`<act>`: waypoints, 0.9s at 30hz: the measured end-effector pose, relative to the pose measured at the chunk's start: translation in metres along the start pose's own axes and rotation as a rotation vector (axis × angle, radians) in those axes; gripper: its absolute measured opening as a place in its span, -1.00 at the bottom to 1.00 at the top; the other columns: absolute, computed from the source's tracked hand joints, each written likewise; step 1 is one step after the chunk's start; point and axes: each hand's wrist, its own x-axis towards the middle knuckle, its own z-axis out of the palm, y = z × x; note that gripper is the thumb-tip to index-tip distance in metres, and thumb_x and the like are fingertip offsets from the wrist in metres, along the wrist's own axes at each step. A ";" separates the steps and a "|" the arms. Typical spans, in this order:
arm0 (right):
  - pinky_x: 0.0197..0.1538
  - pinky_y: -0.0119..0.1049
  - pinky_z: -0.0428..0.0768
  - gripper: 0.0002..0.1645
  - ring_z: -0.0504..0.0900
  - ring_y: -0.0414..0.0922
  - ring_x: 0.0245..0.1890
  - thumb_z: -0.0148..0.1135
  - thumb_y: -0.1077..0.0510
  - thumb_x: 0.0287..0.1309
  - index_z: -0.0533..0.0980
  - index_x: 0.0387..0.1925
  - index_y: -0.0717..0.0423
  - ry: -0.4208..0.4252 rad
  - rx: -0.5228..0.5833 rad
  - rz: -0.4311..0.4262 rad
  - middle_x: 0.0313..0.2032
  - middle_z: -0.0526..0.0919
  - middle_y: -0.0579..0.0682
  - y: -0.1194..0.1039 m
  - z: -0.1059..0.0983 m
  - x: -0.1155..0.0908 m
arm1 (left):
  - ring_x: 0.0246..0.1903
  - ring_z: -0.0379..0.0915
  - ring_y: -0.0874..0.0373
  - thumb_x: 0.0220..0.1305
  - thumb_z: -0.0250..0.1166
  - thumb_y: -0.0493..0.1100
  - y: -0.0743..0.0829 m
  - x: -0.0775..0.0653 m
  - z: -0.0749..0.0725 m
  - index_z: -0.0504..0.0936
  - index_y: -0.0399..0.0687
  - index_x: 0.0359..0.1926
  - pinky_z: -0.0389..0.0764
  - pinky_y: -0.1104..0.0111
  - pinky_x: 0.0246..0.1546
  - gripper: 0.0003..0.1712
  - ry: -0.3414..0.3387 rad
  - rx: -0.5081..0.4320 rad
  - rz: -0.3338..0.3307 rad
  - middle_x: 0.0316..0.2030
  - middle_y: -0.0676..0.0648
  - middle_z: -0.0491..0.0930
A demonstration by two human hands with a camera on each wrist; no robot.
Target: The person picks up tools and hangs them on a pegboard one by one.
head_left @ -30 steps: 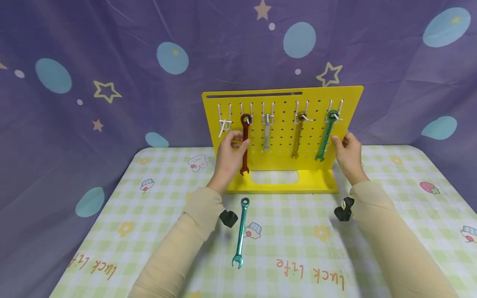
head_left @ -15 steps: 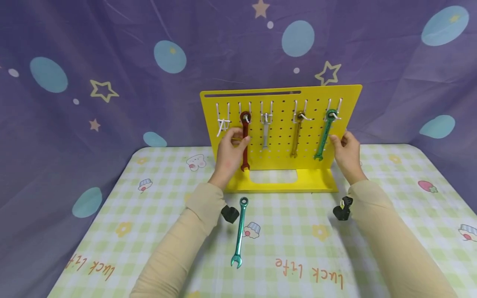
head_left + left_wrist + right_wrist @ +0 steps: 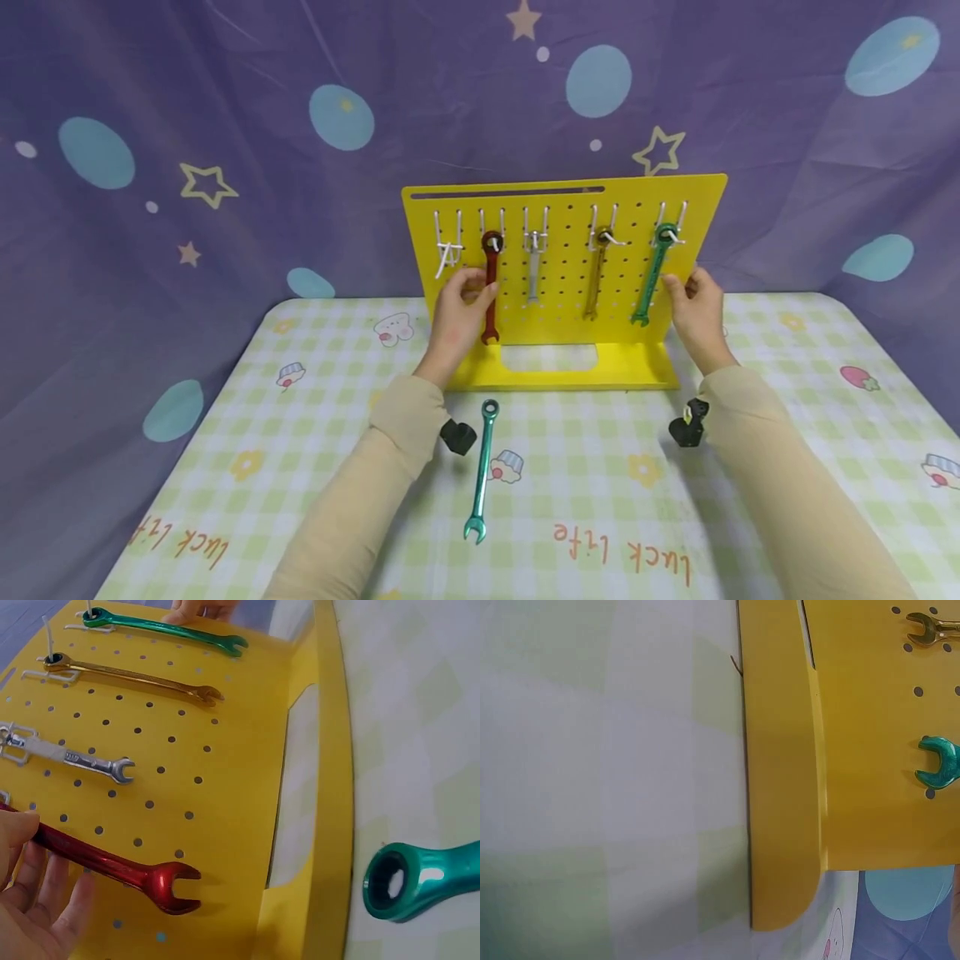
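Observation:
My left hand (image 3: pixel 456 321) pinches the shaft of a red combination wrench (image 3: pixel 491 287) between thumb and fingers. The wrench hangs upright with its ring end at a white hook on the yellow pegboard (image 3: pixel 570 325). In the left wrist view the red wrench's open end (image 3: pixel 174 887) lies close over the board face. My right hand (image 3: pixel 699 321) grips the board's right edge, thumb in front. To the right of the red wrench hang a small silver wrench (image 3: pixel 534 275), a gold wrench (image 3: pixel 597 279) and a green wrench (image 3: pixel 654 279).
A teal wrench (image 3: pixel 482 475) lies on the checked tablecloth (image 3: pixel 592 467) in front of the board. At the board's far left a white hook (image 3: pixel 448 254) carries no wrench. Black wrist camera mounts (image 3: pixel 688 425) jut from both sleeves. A purple curtain (image 3: pixel 465 100) hangs behind.
The red wrench's lower end has risen slightly towards the board, while its ring end stays at the hook. My right hand keeps its place on the board's edge.

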 end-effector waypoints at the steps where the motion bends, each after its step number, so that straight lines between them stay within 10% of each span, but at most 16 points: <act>1: -0.08 -0.49 0.47 -0.47 0.45 -0.45 -0.28 0.04 0.02 0.42 0.43 0.12 0.44 0.000 -0.002 -0.002 0.01 0.58 0.31 0.000 0.000 0.000 | -0.04 0.49 -0.01 0.38 0.29 -0.18 -0.001 -0.001 -0.001 0.57 -0.22 0.04 0.47 0.25 0.09 -0.71 0.000 0.002 -0.005 -0.08 -0.15 0.59; 14: -0.09 -0.49 0.47 -0.46 0.44 -0.44 -0.27 0.05 0.01 0.42 0.43 0.10 0.45 -0.009 -0.010 -0.008 0.02 0.58 0.34 0.005 0.003 -0.004 | -0.06 0.50 -0.08 0.39 0.22 -0.32 -0.033 -0.036 -0.018 0.58 -0.24 0.02 0.51 0.17 0.05 -0.79 -0.030 0.078 -0.056 -0.04 -0.19 0.59; 27: -0.09 -0.49 0.46 -0.46 0.48 -0.35 -0.21 0.01 0.00 0.44 0.41 0.13 0.43 -0.015 -0.011 0.011 0.05 0.58 0.31 0.001 -0.002 -0.001 | -0.05 0.51 0.03 0.40 0.26 -0.17 -0.033 -0.078 -0.036 0.61 -0.01 -0.01 0.55 0.14 -0.02 -0.82 -0.291 0.310 -0.135 -0.08 0.01 0.61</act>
